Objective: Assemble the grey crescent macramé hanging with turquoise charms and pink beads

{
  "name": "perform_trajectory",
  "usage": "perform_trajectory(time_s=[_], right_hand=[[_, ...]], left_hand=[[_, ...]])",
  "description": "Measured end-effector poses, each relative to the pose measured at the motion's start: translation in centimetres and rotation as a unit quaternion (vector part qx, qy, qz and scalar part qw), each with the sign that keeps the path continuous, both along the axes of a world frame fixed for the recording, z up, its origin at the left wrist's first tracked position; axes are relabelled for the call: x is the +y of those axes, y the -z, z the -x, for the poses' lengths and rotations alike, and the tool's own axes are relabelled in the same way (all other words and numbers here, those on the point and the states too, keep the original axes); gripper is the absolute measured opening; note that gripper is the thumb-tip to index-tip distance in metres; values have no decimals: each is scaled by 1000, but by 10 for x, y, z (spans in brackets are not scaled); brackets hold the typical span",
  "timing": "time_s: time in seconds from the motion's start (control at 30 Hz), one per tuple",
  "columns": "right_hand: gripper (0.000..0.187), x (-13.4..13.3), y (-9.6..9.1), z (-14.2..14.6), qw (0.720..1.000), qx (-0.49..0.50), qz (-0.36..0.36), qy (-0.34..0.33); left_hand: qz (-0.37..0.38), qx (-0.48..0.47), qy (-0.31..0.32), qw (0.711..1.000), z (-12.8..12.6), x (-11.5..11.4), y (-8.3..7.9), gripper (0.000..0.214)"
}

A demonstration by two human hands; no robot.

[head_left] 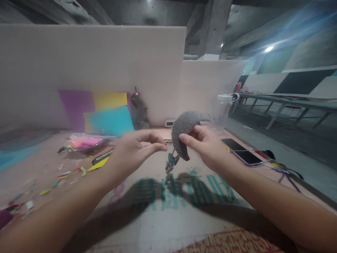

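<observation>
My right hand grips a grey curved piece, shaped like a crescent and wound with what looks like cord or yarn. From its lower end hangs a small dark dangling part with a teal patch, above the printed table cover. Just left of the crescent, my left hand has thumb and forefinger brought together in a pinch. Something thin shows near its fingertips, too fine to make out. The left fingertips are apart from the crescent.
Purple, yellow and blue sheets lean at the back left, beside a dark animal-like figure. A bag of pink material and colored scraps lie left. A phone, cords and a clear lidded cup are right.
</observation>
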State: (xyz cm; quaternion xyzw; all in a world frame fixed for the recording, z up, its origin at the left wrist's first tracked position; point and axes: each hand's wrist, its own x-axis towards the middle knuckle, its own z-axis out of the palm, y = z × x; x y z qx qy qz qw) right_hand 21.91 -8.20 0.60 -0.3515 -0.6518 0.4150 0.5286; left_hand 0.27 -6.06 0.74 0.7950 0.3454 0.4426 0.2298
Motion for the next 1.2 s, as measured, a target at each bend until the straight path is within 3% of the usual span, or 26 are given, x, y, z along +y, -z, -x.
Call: perform_trajectory(time_s=[0.13, 0.3, 0.4, 0.6, 0.8, 1.0, 1.2], right_hand=[[21, -2, -4, -5, 993, -71, -65, 61], [24, -6, -14, -15, 948, -195, -155, 200], [26, -8, -18, -18, 934, -210, -174, 232], [25, -10, -17, -14, 939, -217, -170, 207], [19, -9, -8, -4, 950, -215, -168, 149], [19, -12, -8, -1, 952, -225, -174, 111], [24, -8, -9, -5, 946, -249, -181, 106]], left_hand=[[-19, 20, -22, 999, 1, 0, -2, 23], [-40, 56, 2, 998, -1, 0, -1, 24], [-38, 83, 15, 996, -2, 2, 0, 30], [-70, 100, 27, 992, -4, 4, -2, 40], [-12, 26, 54, 998, -5, -1, 3, 29], [-21, -53, 2, 998, -7, -2, 6, 26], [-17, -133, -52, 990, 1, 5, -4, 27]])
